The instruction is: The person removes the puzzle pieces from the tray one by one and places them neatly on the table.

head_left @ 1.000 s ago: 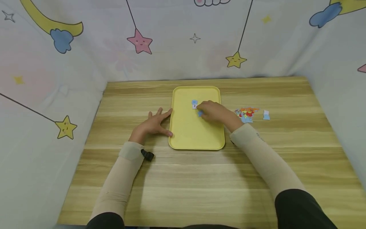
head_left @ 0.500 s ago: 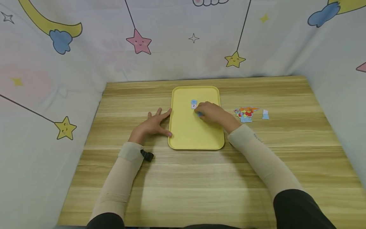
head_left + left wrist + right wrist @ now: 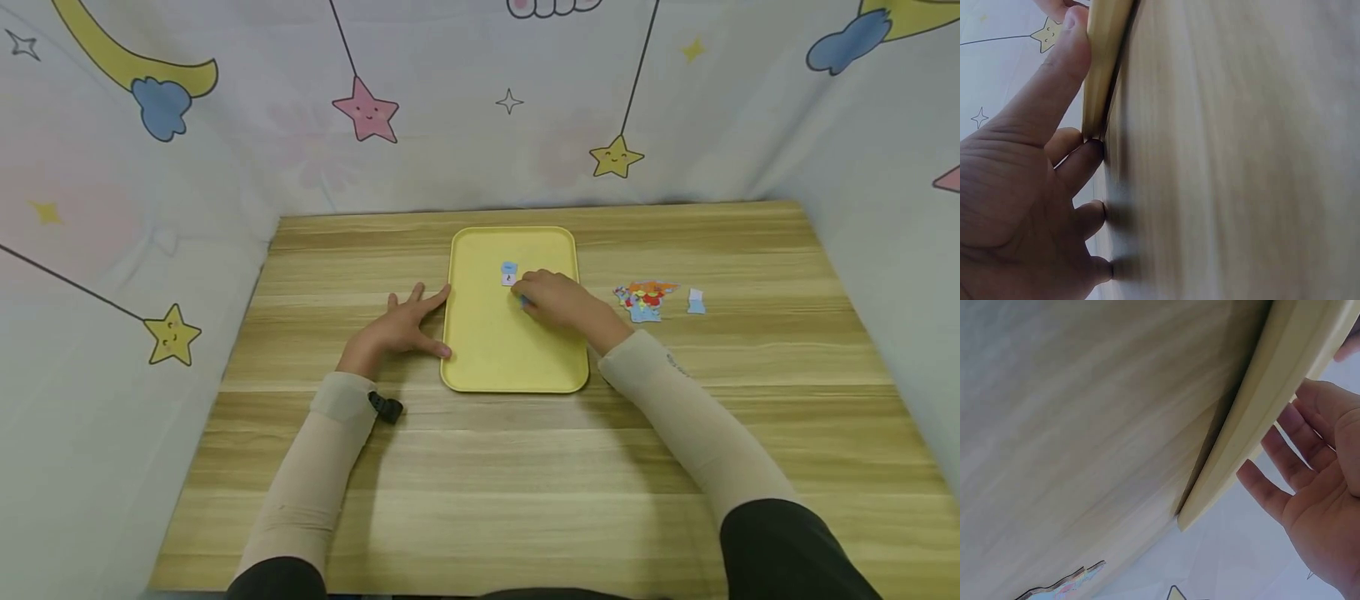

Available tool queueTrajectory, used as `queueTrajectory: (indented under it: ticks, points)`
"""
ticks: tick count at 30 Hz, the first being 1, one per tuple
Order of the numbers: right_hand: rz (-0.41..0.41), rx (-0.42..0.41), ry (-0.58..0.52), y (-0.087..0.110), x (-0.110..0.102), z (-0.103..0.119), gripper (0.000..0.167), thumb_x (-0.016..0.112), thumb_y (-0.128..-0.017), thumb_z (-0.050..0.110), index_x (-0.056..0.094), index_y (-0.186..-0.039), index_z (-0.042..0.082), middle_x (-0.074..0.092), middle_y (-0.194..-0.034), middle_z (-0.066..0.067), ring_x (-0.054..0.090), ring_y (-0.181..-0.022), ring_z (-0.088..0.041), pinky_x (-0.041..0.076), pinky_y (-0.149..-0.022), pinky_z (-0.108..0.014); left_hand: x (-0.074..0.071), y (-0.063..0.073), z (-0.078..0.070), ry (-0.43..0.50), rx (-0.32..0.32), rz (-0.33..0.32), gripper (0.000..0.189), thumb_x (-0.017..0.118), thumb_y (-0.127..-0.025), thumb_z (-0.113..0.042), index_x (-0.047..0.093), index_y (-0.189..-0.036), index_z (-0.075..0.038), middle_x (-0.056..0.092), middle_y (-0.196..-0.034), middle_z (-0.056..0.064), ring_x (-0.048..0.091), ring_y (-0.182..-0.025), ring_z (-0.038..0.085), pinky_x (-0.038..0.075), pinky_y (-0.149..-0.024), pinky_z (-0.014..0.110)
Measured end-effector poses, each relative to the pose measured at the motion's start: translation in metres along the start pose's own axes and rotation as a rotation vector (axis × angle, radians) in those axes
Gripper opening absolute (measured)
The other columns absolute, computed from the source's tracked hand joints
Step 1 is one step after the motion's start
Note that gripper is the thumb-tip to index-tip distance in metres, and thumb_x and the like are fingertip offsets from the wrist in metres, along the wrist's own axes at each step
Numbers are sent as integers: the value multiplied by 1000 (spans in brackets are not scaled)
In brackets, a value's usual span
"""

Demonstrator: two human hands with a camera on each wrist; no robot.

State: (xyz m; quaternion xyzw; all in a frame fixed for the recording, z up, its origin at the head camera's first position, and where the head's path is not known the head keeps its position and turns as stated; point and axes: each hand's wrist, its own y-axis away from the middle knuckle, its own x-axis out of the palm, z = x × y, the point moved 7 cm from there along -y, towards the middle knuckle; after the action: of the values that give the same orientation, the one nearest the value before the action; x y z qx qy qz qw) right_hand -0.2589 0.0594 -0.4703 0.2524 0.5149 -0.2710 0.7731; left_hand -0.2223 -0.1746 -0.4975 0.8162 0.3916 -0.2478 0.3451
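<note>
On the yellow tray (image 3: 510, 350) lies a small blue-and-white puzzle piece (image 3: 509, 273) with a dark mark on its white part. Just to its lower right, my right hand (image 3: 558, 302) pinches a second, blue puzzle piece (image 3: 524, 301) low over the tray, mostly covered by the fingers. My left hand (image 3: 401, 327) spreads its fingers at the tray's left side, the thumb and a fingertip touching the rim. In the left wrist view, the thumb (image 3: 1063, 56) leans on the tray's edge and other fingertips rest on the table. The tray wall hides the right fingertips in the right wrist view.
To the right of the tray, a colourful cluster of puzzle pieces (image 3: 645, 300) lies on the wooden table (image 3: 480, 483). A single blue-and-white piece (image 3: 696, 302) lies beyond it. A patterned curtain (image 3: 450, 150) closes off the back and sides.
The right hand has shifted very slightly at the blue puzzle piece, staying in the same spot over the tray. The left hand has not moved at the rim.
</note>
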Motion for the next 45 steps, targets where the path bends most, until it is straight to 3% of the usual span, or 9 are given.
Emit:
queueTrajectory:
  ticks: [8, 18, 36, 45]
  points:
    - [-10, 14, -3, 5, -4, -4, 35, 63, -106, 9, 65, -138, -3, 66, -133, -19, 62, -124, -37, 52, -105, -49, 2, 0, 4, 13, -16, 1, 124, 92, -78, -46, 12, -171, -25, 2, -176, 17, -16, -161, 32, -22, -121, 63]
    - [-4, 72, 13, 11, -23, -17, 39, 62, -105, 10, 61, -142, -3, 63, -140, -20, 58, -132, -39, 49, -111, -51, 1, 1, 2, 8, -14, -2, 124, 92, -79, -46, 12, -171, -25, 4, -176, 17, -17, -161, 32, -22, -121, 64]
    - [-20, 97, 49, 30, -42, -38, 38, 65, -102, 5, 64, -138, -6, 65, -130, -23, 64, -112, -37, 54, -95, -51, 0, 1, 0, 16, -10, 1, 124, 92, -79, -45, 12, -171, -25, 2, -175, 17, -17, -161, 31, -23, -121, 62]
    - [-34, 114, 27, 44, -48, -51, 37, 64, -103, 5, 63, -137, -8, 64, -133, -26, 66, -111, -38, 54, -94, -50, 0, 0, 1, 28, -7, 6, 125, 93, -78, -45, 12, -171, -25, 1, -175, 17, -18, -160, 31, -24, -120, 63]
